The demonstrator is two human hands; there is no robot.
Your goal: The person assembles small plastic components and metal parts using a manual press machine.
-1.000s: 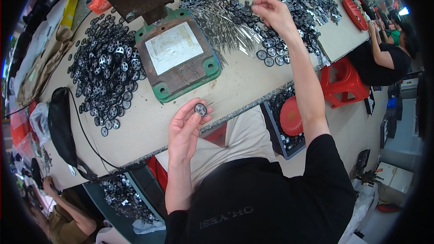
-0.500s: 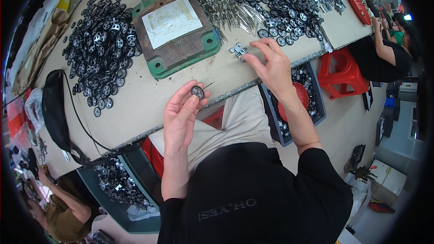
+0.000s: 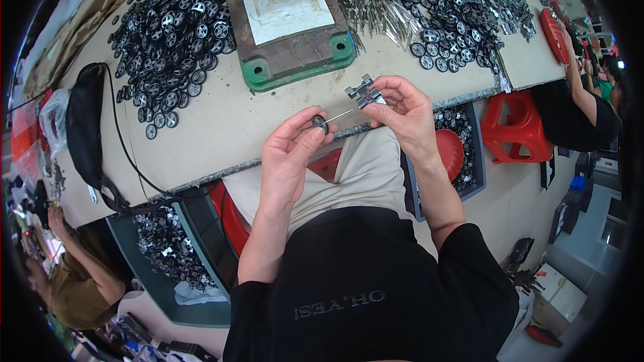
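Note:
A small black toy wheel (image 3: 320, 123) with silver spokes is pinched between the thumb and fingers of my left hand (image 3: 292, 147). From the wheel a thin metal rod (image 3: 341, 116) sticks out toward the right. My right hand (image 3: 407, 117) grips a small grey toy chassis (image 3: 363, 92) by its right side, above the table's front edge. The rod's free end points at the chassis and lies very near it; whether they touch I cannot tell.
A green press base (image 3: 295, 33) with a pale plate stands ahead. Piled wheels (image 3: 171, 40) lie to its left; metal rods (image 3: 376, 10) and more wheels (image 3: 446, 43) lie to its right. Bins (image 3: 181, 314) flank my legs, and a red stool (image 3: 513, 127) stands at right.
My right hand has taken hold of the grey chassis, which lay on the table, and brought it toward the rod. My left hand still holds the wheel. The whole view has shifted.

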